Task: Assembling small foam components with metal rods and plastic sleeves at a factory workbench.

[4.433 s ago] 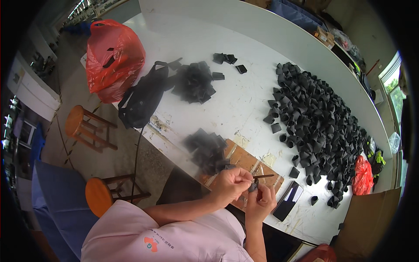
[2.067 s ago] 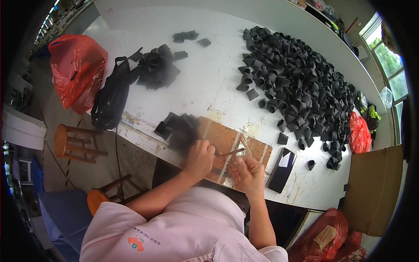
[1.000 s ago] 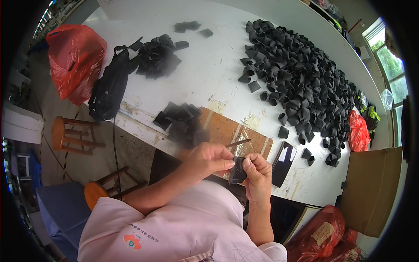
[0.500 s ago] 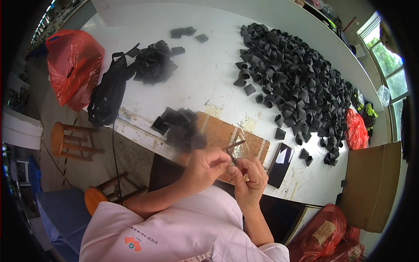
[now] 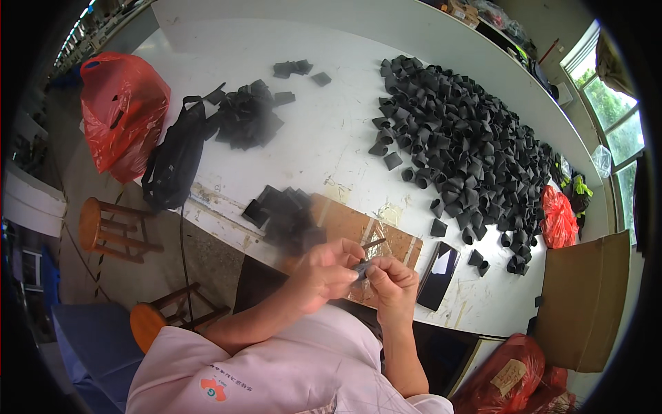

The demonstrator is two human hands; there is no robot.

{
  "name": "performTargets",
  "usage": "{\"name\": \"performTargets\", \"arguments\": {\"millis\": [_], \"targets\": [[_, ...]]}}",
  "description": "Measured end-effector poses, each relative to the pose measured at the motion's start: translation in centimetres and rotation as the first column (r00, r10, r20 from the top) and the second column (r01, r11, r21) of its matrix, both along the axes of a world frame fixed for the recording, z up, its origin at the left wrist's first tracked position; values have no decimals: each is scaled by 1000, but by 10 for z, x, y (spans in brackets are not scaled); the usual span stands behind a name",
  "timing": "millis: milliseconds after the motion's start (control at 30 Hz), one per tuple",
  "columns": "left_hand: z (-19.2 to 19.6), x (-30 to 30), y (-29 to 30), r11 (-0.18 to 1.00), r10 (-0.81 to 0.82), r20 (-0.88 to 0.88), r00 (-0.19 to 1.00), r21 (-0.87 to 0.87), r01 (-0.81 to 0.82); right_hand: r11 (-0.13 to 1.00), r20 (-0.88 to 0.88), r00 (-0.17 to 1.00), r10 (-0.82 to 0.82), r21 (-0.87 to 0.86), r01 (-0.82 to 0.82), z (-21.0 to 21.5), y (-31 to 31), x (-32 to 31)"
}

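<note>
Close to my body at the table's front edge, my left hand [image 5: 325,270] and my right hand [image 5: 392,281] pinch a small black piece [image 5: 360,268] between their fingertips. A thin dark stick [image 5: 374,243] pokes out beyond my left fingers; which fingers hold it, if any, is hidden. Beneath the hands lies a brown board [image 5: 343,219] with tape strips and a shiny patch. Flat black squares [image 5: 284,210] are heaped at its left edge, blurred in part. A phone [image 5: 438,276] rests to the right of my right hand.
A wide pile of rolled black pieces [image 5: 462,138] covers the table's right side. More flat black squares [image 5: 247,117] lie at the far left, by a black bag [image 5: 174,159] and a red plastic bag [image 5: 124,114]. A cardboard sheet [image 5: 583,303] stands at right; wooden stools [image 5: 148,324] stand at left.
My fingers have turned the black piece, so more of its surface shows. The right hand sits slightly lower, and the whole view has shifted a little.
</note>
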State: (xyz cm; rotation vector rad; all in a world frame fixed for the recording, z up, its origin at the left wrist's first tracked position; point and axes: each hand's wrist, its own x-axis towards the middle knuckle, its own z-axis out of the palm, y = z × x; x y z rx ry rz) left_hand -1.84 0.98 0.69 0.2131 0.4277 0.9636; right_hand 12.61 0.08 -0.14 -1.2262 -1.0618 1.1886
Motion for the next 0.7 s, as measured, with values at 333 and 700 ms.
{"name": "performTargets", "arguments": {"millis": [333,700], "targets": [[30,7,11,946,312,-238,920,168,-277,938,-261,926,273,-143,-317,49,17,4],[19,-1,21,977,132,-349,928,205,-61,901,-287,884,368,-126,-416,16,41,10]]}}
